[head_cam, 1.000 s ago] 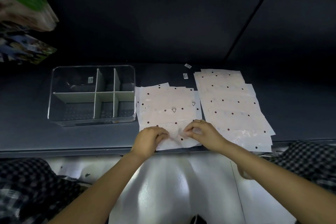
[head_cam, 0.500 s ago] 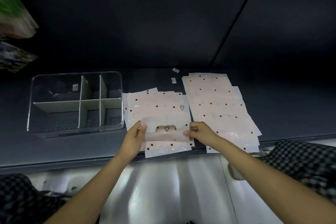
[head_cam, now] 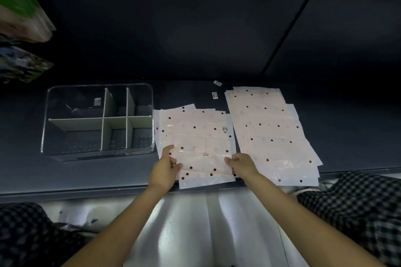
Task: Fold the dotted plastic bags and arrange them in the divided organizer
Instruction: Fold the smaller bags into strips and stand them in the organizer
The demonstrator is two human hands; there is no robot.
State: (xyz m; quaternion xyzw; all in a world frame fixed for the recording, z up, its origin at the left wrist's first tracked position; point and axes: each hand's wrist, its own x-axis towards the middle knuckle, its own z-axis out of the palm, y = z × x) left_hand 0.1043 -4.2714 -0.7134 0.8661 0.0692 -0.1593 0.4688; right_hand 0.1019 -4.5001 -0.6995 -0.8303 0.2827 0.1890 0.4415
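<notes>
A pale pink dotted plastic bag (head_cam: 201, 156) lies folded over on top of a stack of the same bags (head_cam: 195, 123) in the middle of the dark table. My left hand (head_cam: 166, 166) pinches the folded bag's left edge, forefinger stretched along it. My right hand (head_cam: 240, 163) pinches its right edge. A second, larger stack of dotted bags (head_cam: 269, 130) lies fanned out to the right. The clear divided organizer (head_cam: 45, 128) stands to the left of the bags, with white partitions and nothing visible in its compartments.
Two small white labels (head_cam: 215, 94) lie behind the stacks. Colourful packages (head_cam: 19, 65) hang over the table's far left. The table's front edge (head_cam: 86, 191) runs just under my wrists. Checked fabric (head_cam: 355, 206) shows at both lower corners.
My hands have lifted the near edge of the top bag and folded it away from me, then spread apart to its left and right edges. The camera has shifted slightly.
</notes>
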